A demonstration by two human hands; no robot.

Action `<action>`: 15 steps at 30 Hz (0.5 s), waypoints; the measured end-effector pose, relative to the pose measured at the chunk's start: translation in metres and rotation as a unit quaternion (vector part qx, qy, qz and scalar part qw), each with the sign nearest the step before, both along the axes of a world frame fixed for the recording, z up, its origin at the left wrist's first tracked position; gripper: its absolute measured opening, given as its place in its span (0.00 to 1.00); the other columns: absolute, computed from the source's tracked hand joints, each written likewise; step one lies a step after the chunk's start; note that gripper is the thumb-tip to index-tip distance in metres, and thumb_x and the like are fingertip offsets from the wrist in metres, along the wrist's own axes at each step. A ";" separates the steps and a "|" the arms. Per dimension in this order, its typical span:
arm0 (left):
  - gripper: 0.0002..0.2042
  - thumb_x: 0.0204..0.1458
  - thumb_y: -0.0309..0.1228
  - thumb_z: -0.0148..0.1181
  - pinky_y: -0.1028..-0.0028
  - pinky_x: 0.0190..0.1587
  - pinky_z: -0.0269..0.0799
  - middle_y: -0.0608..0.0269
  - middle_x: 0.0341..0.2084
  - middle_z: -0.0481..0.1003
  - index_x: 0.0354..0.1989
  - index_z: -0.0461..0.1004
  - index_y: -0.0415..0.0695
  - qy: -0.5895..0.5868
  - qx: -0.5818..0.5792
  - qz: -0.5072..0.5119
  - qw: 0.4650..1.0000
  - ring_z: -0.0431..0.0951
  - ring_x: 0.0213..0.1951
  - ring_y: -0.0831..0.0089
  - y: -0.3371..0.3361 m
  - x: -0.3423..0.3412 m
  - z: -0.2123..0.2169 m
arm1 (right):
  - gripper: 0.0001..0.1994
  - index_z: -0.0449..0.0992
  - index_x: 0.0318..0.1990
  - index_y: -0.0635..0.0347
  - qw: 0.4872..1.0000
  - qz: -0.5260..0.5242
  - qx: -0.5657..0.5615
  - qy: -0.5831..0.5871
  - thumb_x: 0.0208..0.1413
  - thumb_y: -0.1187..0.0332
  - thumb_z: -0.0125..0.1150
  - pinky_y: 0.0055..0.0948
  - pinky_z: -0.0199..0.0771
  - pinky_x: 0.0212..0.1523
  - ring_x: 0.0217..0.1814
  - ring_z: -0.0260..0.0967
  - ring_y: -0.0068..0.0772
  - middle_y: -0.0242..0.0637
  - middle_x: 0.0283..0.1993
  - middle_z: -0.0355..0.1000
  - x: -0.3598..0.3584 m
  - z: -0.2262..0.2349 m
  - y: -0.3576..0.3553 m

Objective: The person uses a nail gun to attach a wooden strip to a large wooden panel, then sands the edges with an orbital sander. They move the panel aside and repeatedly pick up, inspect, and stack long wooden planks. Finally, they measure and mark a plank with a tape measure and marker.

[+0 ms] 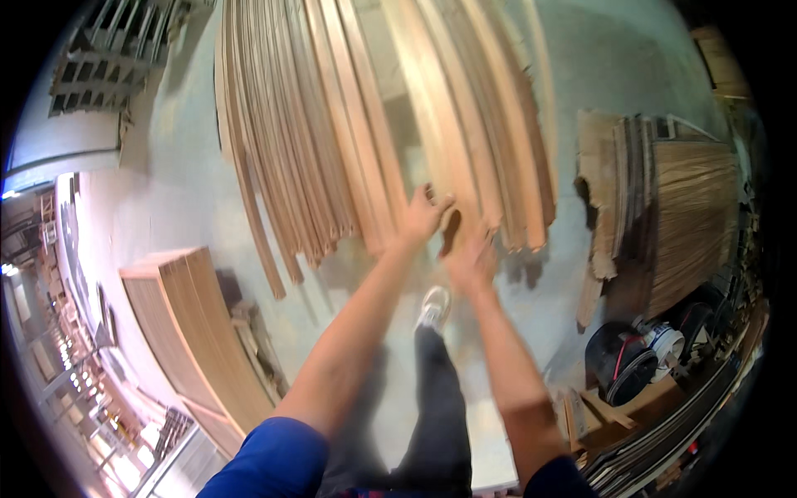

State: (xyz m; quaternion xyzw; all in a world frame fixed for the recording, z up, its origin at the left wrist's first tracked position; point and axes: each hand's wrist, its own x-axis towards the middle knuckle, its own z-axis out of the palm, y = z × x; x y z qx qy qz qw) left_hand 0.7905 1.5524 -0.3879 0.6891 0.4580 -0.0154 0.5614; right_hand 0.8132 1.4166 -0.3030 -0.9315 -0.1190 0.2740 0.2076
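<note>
Both my arms reach forward to the near end of a pale wooden board (432,104), which runs away from me among other long boards. My left hand (425,217) is closed on the board's left edge, fingers curled. Lower and to the right, my right hand (473,261) grips the board's near end; its fingers are partly blurred. Between the hands is a dark brown patch whose nature I cannot make out. Left of the board lies a row of narrow wooden strips (286,141), and to its right are several more boards (510,133).
A tall stack of wood panels (187,324) stands at left. On the right are a pile of brown boards (693,216) and a round black machine (618,361) with a white part. Long sheets lean at lower right. My shoe (433,307) is on the pale floor (398,365).
</note>
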 end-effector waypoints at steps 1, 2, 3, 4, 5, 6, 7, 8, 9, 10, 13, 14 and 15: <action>0.32 0.59 0.43 0.68 0.59 0.62 0.72 0.40 0.58 0.75 0.63 0.68 0.32 -0.003 -0.042 -0.038 0.998 0.77 0.59 0.52 -0.016 -0.024 -0.012 | 0.45 0.58 0.64 0.73 0.998 0.009 0.029 -0.046 0.43 0.57 0.77 0.51 0.71 0.63 0.64 0.67 0.65 0.62 0.59 0.69 0.012 -0.056 -0.013; 0.33 0.58 0.44 0.67 0.58 0.63 0.71 0.39 0.59 0.74 0.64 0.67 0.33 -0.006 -0.084 -0.069 0.994 0.76 0.60 0.51 -0.035 -0.055 -0.016 | 0.46 0.58 0.64 0.73 0.999 0.018 -0.036 -0.023 0.42 0.56 0.78 0.50 0.73 0.61 0.62 0.69 0.64 0.62 0.60 0.69 0.028 -0.082 -0.011; 0.34 0.58 0.45 0.67 0.58 0.63 0.71 0.39 0.61 0.73 0.65 0.66 0.33 -0.012 -0.121 -0.097 0.988 0.75 0.61 0.50 -0.051 -0.086 -0.021 | 0.47 0.58 0.63 0.72 0.995 0.029 -0.096 -0.005 0.41 0.55 0.79 0.50 0.75 0.60 0.61 0.70 0.63 0.63 0.60 0.69 0.043 -0.107 -0.004; 0.34 0.58 0.44 0.66 0.58 0.63 0.71 0.40 0.61 0.72 0.66 0.65 0.34 0.036 -0.125 -0.147 0.981 0.75 0.61 0.50 -0.064 -0.127 -0.027 | 0.47 0.57 0.63 0.72 0.991 0.025 -0.131 0.012 0.41 0.54 0.78 0.49 0.75 0.59 0.61 0.71 0.61 0.63 0.60 0.69 0.053 -0.132 0.000; 0.34 0.58 0.44 0.66 0.58 0.63 0.71 0.41 0.62 0.72 0.68 0.64 0.36 0.082 -0.126 -0.197 0.969 0.75 0.61 0.50 -0.075 -0.178 -0.031 | 0.48 0.57 0.63 0.72 0.986 0.021 -0.163 0.025 0.41 0.53 0.78 0.48 0.76 0.59 0.61 0.71 0.60 0.63 0.60 0.69 0.059 -0.153 0.003; 0.32 0.59 0.42 0.65 0.58 0.62 0.72 0.42 0.60 0.73 0.67 0.64 0.38 0.104 -0.128 -0.184 0.969 0.76 0.61 0.51 -0.092 -0.236 -0.033 | 0.47 0.58 0.63 0.71 0.984 0.014 -0.177 0.026 0.42 0.53 0.78 0.47 0.76 0.59 0.61 0.71 0.59 0.62 0.60 0.69 0.063 -0.169 0.007; 0.30 0.59 0.40 0.64 0.58 0.61 0.73 0.44 0.59 0.75 0.67 0.64 0.41 0.149 -0.214 -0.142 0.955 0.77 0.59 0.52 -0.094 -0.268 -0.008 | 0.45 0.59 0.63 0.71 0.980 0.006 -0.196 0.028 0.43 0.53 0.77 0.46 0.76 0.60 0.61 0.71 0.59 0.61 0.60 0.69 0.064 -0.186 0.005; 0.28 0.59 0.39 0.64 0.58 0.59 0.73 0.46 0.57 0.76 0.66 0.66 0.42 0.224 -0.210 -0.181 0.934 0.78 0.58 0.50 -0.098 -0.307 0.004 | 0.44 0.60 0.63 0.71 0.977 0.002 -0.213 0.026 0.43 0.54 0.77 0.45 0.76 0.61 0.61 0.71 0.58 0.60 0.61 0.69 0.061 -0.196 0.006; 0.27 0.60 0.37 0.64 0.60 0.56 0.76 0.46 0.56 0.77 0.65 0.66 0.41 0.236 -0.188 -0.183 0.936 0.81 0.54 0.53 -0.105 -0.348 0.010 | 0.43 0.61 0.63 0.71 0.977 0.039 -0.192 -0.089 0.44 0.55 0.77 0.46 0.76 0.60 0.60 0.72 0.58 0.58 0.60 0.69 0.053 -0.212 0.001; 0.25 0.60 0.35 0.64 0.62 0.53 0.78 0.46 0.54 0.78 0.64 0.66 0.41 0.248 -0.164 -0.185 0.937 0.83 0.50 0.55 -0.113 -0.385 0.016 | 0.42 0.62 0.63 0.71 0.962 0.076 -0.166 -0.203 0.45 0.56 0.76 0.47 0.76 0.59 0.58 0.73 0.58 0.57 0.60 0.70 0.040 -0.234 -0.004; 0.21 0.61 0.35 0.63 0.63 0.53 0.78 0.48 0.50 0.80 0.60 0.68 0.40 0.258 -0.140 -0.134 0.947 0.83 0.51 0.56 -0.121 -0.438 0.025 | 0.36 0.65 0.61 0.70 0.969 0.115 0.019 -0.219 0.50 0.56 0.74 0.46 0.74 0.63 0.62 0.71 0.59 0.55 0.63 0.69 -0.004 -0.249 0.032; 0.20 0.61 0.34 0.62 0.63 0.53 0.78 0.49 0.49 0.80 0.59 0.69 0.40 0.267 -0.141 -0.125 0.945 0.83 0.50 0.57 -0.123 -0.441 0.022 | 0.34 0.67 0.60 0.69 0.975 0.115 0.092 -0.167 0.52 0.56 0.73 0.44 0.72 0.65 0.64 0.70 0.59 0.55 0.64 0.69 -0.023 -0.245 0.051; 0.19 0.62 0.34 0.62 0.64 0.52 0.78 0.51 0.48 0.80 0.58 0.70 0.40 0.276 -0.142 -0.119 0.943 0.83 0.49 0.59 -0.125 -0.445 0.022 | 0.34 0.66 0.61 0.68 0.991 0.072 0.100 -0.046 0.53 0.57 0.73 0.44 0.73 0.65 0.64 0.70 0.57 0.54 0.64 0.69 -0.034 -0.243 0.066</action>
